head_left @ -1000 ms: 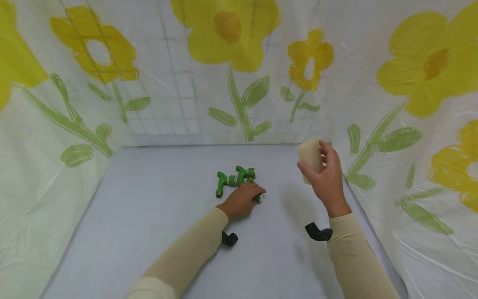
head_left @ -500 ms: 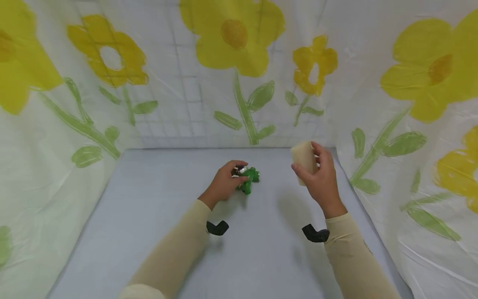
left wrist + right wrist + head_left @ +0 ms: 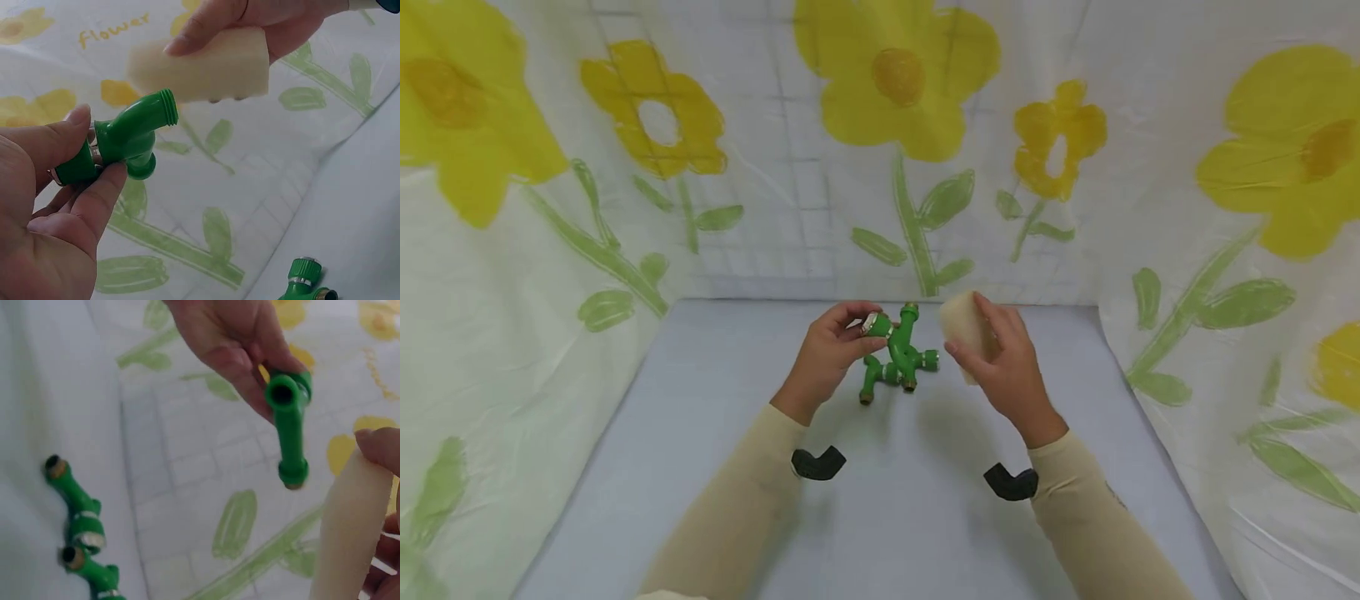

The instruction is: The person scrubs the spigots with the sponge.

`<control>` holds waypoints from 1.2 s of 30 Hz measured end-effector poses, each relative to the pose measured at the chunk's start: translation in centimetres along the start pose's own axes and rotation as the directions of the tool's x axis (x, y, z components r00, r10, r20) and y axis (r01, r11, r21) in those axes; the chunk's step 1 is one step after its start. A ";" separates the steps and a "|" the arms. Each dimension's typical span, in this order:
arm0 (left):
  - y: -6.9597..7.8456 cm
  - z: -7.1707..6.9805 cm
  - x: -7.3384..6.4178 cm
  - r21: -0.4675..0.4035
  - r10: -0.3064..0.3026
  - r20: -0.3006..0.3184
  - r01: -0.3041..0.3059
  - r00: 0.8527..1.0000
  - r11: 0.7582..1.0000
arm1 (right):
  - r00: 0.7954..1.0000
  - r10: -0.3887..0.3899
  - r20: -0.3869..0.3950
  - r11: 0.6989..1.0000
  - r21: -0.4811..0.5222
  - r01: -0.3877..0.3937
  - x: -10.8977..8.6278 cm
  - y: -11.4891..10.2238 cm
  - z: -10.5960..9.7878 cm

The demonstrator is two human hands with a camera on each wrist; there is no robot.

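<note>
My left hand (image 3: 823,354) grips a green plastic tap (image 3: 901,333) by its ribbed, silver-ringed knob, thumb on one side and fingers on the other. The tap is held up above the table, and its threaded end (image 3: 167,107) points toward the sponge in the left wrist view. A cream block-shaped sponge (image 3: 962,323) is in my right hand (image 3: 1011,367), pinched between thumb and fingers just right of the tap, with a gap between them. Two more green taps lie below the held one: one tap (image 3: 76,503) and another tap (image 3: 97,574) show in the right wrist view.
The pale grey-white table (image 3: 910,517) stretches out below both hands. A white curtain (image 3: 775,167) printed with yellow flowers hangs along its back and sides. Black curved mounts, a left mount (image 3: 817,463) and a right mount (image 3: 1011,482), stick out from the wrists.
My left hand has picked a tap up from the group on the table and turned it upright. My right hand has brought the sponge leftward, close to the tap.
</note>
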State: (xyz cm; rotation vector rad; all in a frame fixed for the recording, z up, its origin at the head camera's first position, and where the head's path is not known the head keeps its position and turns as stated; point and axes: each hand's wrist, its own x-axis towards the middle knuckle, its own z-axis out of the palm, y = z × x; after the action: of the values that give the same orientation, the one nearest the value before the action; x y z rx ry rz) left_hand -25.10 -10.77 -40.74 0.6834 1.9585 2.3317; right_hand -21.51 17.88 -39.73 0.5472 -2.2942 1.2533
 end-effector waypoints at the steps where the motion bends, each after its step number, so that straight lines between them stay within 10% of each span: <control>1: 0.1 0.2 -0.1 -0.018 0.014 0.003 -0.014 1.000 1.000 | 0.999 -0.021 0.029 1.000 0.006 0.021 -0.1 -0.6 0.5; 11: 1.1 0.9 -0.8 -0.212 0.154 0.082 -0.133 0.985 0.968 | 0.961 -0.255 0.106 0.966 0.063 0.249 -0.2 -4.5 2.8; 22: 1.6 0.9 -1.4 -0.178 0.105 0.033 -0.098 0.994 0.979 | 0.993 -0.104 0.057 0.995 0.011 0.104 0.8 -3.2 2.6; 36: 1.0 0.9 -1.6 -0.179 0.080 0.012 -0.076 0.997 0.981 | 0.973 -0.210 0.092 0.977 -0.025 0.214 0.4 -3.4 3.2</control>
State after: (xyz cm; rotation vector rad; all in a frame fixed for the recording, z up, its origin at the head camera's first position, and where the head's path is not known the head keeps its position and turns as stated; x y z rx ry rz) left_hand -23.11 -10.61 -40.15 0.7779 1.7175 2.4967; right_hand -20.61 13.37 -38.76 0.8270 -2.2544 1.1042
